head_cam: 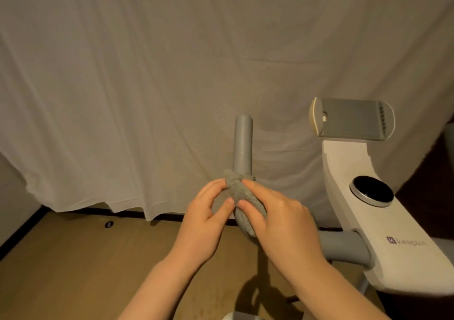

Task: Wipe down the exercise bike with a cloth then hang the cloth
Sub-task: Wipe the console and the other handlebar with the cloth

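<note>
Pale draped sheet (147, 74) behind us, our left hand (204, 221) and right hand (282, 224) both pinching grey cloth (239, 192) wrapped round exercise bike's grey handlebar (243, 142), white console (383, 221) at right.

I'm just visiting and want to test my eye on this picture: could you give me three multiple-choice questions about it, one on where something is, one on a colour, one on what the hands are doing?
1. Where is the cloth?
A. on the floor
B. wrapped around the grey handlebar
C. on the round knob

2. What colour is the bike frame?
A. white
B. red
C. black

3. What are the hands doing?
A. hanging idle
B. both gripping the cloth
C. one turning the knob

Answers:
1 B, the cloth sits bunched at the foot of the upright handlebar.
2 A, the body carrying the knob is white.
3 B, the left hand and right hand both pinch the cloth on the bar.
</note>
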`<state>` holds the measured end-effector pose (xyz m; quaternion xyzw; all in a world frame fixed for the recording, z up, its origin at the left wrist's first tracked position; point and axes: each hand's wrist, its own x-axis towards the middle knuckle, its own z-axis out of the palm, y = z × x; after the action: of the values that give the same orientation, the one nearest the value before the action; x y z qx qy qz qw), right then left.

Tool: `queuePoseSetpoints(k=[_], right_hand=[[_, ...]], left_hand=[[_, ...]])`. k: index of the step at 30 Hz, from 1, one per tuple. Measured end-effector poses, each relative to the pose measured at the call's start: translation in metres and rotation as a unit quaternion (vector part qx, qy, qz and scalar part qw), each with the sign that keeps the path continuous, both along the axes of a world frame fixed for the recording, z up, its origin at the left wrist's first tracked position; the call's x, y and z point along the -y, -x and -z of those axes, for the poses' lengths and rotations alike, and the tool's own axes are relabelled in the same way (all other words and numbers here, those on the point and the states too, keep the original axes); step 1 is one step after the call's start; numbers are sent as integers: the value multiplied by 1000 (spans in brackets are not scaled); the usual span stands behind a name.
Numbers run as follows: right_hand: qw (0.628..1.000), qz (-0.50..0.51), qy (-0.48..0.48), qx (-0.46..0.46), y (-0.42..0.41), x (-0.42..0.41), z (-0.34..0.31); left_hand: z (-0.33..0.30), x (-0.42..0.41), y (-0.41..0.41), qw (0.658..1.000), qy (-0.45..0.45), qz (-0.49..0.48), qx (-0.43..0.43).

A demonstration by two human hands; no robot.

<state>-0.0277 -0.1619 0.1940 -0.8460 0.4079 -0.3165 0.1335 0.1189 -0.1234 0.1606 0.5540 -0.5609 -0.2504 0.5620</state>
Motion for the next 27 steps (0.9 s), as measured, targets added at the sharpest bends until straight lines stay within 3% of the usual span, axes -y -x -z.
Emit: queuePoseSetpoints(k=[4, 8, 15, 27], right_hand=[[996, -32, -76, 21, -2, 11, -7], [996, 26, -80, 27, -32, 40, -17], [993, 73, -94, 26, -55, 67, -34], [988, 120, -10, 95, -78, 73, -27]], left_hand=[[-7, 13, -8, 999, -4, 14, 41], [-12, 33, -12, 999, -32, 23, -33], [-10, 61, -33, 997, -37, 62, -35], [-13, 92, -53, 996, 14, 86, 1]])
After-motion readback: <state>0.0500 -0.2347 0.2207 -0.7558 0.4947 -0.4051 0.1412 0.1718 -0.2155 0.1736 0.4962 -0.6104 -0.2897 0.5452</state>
